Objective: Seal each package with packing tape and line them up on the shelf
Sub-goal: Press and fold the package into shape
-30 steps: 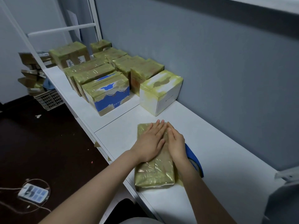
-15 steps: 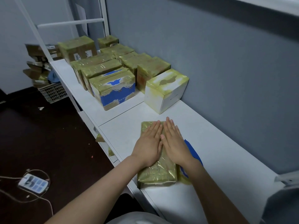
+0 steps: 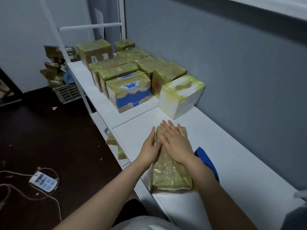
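Pressing my right hand [image 3: 177, 143] flat, fingers spread, on the taped package [image 3: 171, 173], I lay my left hand [image 3: 150, 151] open along its left edge. It lies near the white shelf's [image 3: 232, 163] front lip; bare surface stretches toward the white box [image 3: 181, 95].

Hands: two — left hand [image 3: 150, 151], right hand [image 3: 177, 143].
Package under the hands: one [image 3: 171, 173].
Taped packages lined up on the shelf [image 3: 224, 155]: about ten; the far ones overlap — exact count unclear.
Blue item beside the package: one [image 3: 207, 161].
Power strip on the floor: one [image 3: 43, 181].
Crate: one [image 3: 68, 93].
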